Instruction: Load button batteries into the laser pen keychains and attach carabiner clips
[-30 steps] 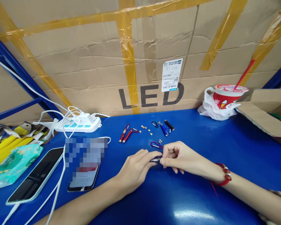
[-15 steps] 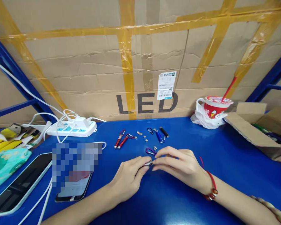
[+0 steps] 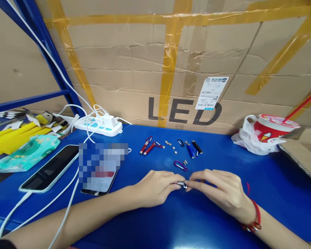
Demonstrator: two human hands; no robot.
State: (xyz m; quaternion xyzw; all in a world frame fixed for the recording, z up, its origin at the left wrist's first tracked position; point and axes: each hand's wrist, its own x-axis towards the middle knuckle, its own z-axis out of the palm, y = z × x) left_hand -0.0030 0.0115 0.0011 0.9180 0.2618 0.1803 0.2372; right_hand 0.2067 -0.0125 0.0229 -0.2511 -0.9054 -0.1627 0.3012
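My left hand (image 3: 159,186) is closed, pinching a small keychain flashlight (image 3: 180,183). Only its silver metal end shows; the fingers hide the rest. From the other side, my right hand (image 3: 220,190) has thumb and fingertips pinched at that silver end. Just beyond the hands lie a purple carabiner clip (image 3: 180,165) and small silver pieces (image 3: 185,162). Farther back are two red flashlights (image 3: 149,148) with clips, several button cells (image 3: 170,144), a black carabiner clip (image 3: 180,142), a blue flashlight (image 3: 190,150) and a black tube (image 3: 197,147).
Two phones, one dark (image 3: 50,167) and one partly blurred out (image 3: 101,181), lie left with white cables. Behind them sits a power strip (image 3: 101,126). A red cup (image 3: 271,128) in a plastic bag and an open carton (image 3: 303,152) stand right. A large cardboard box (image 3: 134,69) backs the blue table.
The camera has turned left, so the whole scene sits farther right in view. Both hands stay together at the flashlight's silver end, their grip much the same.
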